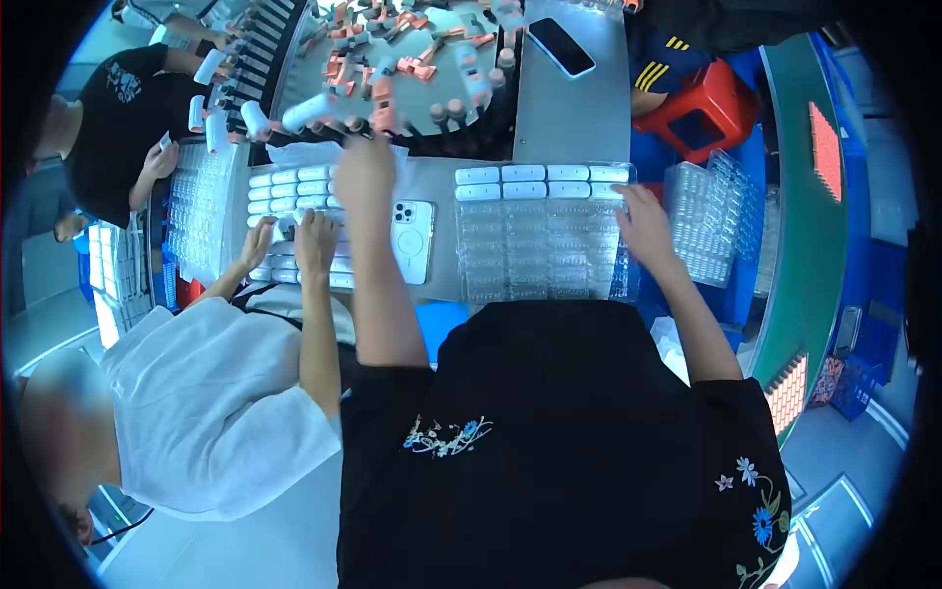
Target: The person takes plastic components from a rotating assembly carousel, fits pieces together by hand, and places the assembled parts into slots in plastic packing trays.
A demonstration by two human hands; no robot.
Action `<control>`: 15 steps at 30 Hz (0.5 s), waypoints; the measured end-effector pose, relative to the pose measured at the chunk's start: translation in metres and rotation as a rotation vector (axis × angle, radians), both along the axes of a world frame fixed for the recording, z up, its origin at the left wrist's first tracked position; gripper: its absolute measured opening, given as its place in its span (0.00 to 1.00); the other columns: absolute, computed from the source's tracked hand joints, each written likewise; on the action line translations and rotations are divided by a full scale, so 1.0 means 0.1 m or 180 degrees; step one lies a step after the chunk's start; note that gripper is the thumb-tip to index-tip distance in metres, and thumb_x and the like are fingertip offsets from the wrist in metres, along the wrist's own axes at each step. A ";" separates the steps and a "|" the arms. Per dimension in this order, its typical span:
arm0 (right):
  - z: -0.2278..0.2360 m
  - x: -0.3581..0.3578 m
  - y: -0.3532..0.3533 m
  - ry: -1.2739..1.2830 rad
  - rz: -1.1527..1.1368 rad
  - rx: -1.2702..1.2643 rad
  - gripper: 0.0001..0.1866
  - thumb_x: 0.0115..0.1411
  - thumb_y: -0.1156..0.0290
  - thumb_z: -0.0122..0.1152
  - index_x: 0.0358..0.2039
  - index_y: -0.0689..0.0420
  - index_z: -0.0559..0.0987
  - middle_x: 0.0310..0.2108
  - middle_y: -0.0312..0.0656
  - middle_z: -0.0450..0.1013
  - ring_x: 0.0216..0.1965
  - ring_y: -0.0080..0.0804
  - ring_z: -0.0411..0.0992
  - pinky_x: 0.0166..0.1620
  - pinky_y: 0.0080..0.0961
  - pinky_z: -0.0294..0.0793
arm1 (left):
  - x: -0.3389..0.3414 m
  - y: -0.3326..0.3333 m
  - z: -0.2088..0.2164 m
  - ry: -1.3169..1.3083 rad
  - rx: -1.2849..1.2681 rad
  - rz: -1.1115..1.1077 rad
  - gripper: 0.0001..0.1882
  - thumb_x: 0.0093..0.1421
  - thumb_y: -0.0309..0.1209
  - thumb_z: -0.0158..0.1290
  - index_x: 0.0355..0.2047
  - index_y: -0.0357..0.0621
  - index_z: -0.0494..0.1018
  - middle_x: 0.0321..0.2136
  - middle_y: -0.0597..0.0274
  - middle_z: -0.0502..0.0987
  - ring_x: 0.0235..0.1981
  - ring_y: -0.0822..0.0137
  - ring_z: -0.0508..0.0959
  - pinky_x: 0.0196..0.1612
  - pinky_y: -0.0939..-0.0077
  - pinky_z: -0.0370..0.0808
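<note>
In front of me lies a clear plastic blister tray [535,250]; white oblong pieces [524,189] fill its two far rows. My right hand [645,218] is at the tray's right edge, fingers stretched and apart, fingertips by the last white piece of the second row. My left hand [366,169] reaches forward to the near edge of a round conveyor [432,103]. Just beyond its fingers stands an orange and white part [383,98]. Blur hides whether those fingers grip it.
A co-worker at my left works with both hands [314,240] over another tray of white pieces [287,192]. A white phone [412,242] lies between the trays; a dark phone [561,47] lies farther back. Empty trays [702,221] and a red bin [702,113] stand right.
</note>
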State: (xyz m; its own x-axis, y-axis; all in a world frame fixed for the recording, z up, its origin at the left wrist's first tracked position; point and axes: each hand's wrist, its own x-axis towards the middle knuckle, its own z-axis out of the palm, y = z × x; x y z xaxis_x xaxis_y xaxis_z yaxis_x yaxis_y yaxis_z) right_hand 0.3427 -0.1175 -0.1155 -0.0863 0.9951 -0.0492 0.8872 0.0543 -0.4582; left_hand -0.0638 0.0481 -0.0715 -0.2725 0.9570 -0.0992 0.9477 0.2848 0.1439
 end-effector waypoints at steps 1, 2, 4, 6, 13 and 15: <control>0.02 0.09 0.05 0.0071 -0.0071 0.0118 0.22 0.62 0.74 0.59 0.57 0.61 0.77 0.54 0.52 0.74 0.57 0.51 0.72 0.60 0.43 0.72 | 0.09 -0.25 -0.17 -0.0631 -0.0313 -0.0671 0.19 0.65 0.43 0.53 0.42 0.38 0.77 0.35 0.40 0.83 0.38 0.40 0.84 0.41 0.47 0.81; -0.11 0.20 0.07 -0.0009 0.0057 0.0298 0.25 0.58 0.77 0.62 0.57 0.61 0.75 0.54 0.52 0.73 0.56 0.52 0.72 0.60 0.42 0.72 | 0.46 -0.52 -0.35 -0.0729 -0.0184 -0.0796 0.14 0.64 0.35 0.52 0.44 0.39 0.77 0.38 0.43 0.82 0.42 0.39 0.82 0.44 0.47 0.79; -0.19 0.25 0.23 -0.0245 0.0634 0.0177 0.28 0.55 0.76 0.65 0.58 0.61 0.75 0.54 0.51 0.73 0.58 0.51 0.71 0.60 0.41 0.72 | 0.84 -0.92 -0.83 -0.0757 0.1110 -0.1622 0.16 0.57 0.20 0.51 0.46 0.39 0.74 0.45 0.44 0.76 0.49 0.44 0.76 0.51 0.49 0.76; -0.29 0.16 0.31 -0.0629 0.1011 0.0182 0.31 0.51 0.74 0.70 0.57 0.61 0.75 0.54 0.50 0.72 0.59 0.49 0.70 0.60 0.40 0.72 | 0.91 -1.02 -1.04 -0.0727 0.0544 -0.1955 0.17 0.55 0.21 0.53 0.47 0.39 0.73 0.45 0.48 0.75 0.50 0.46 0.76 0.49 0.51 0.77; -0.29 0.12 0.55 -0.1189 0.1303 -0.0419 0.33 0.48 0.70 0.74 0.55 0.61 0.75 0.52 0.50 0.73 0.57 0.48 0.72 0.59 0.40 0.73 | 0.85 -0.84 -1.03 -0.0028 0.0379 -0.2494 0.15 0.55 0.23 0.55 0.44 0.42 0.76 0.46 0.55 0.76 0.52 0.56 0.76 0.49 0.60 0.77; -0.26 0.09 0.63 -0.1257 0.1373 -0.0499 0.33 0.48 0.69 0.74 0.56 0.61 0.74 0.52 0.50 0.73 0.57 0.48 0.72 0.58 0.40 0.74 | 0.88 -0.67 -1.02 0.0015 -0.0113 -0.2709 0.20 0.50 0.22 0.60 0.46 0.40 0.74 0.45 0.54 0.77 0.51 0.55 0.77 0.52 0.59 0.78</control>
State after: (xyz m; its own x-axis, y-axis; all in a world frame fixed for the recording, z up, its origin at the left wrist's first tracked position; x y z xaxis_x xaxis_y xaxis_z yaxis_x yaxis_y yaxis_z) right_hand 0.3519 -0.0547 -0.1420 -0.4256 0.8527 -0.3028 0.9048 0.4053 -0.1304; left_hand 0.0242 -0.0194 -0.1739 0.5381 0.8322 -0.1337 0.8414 -0.5209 0.1438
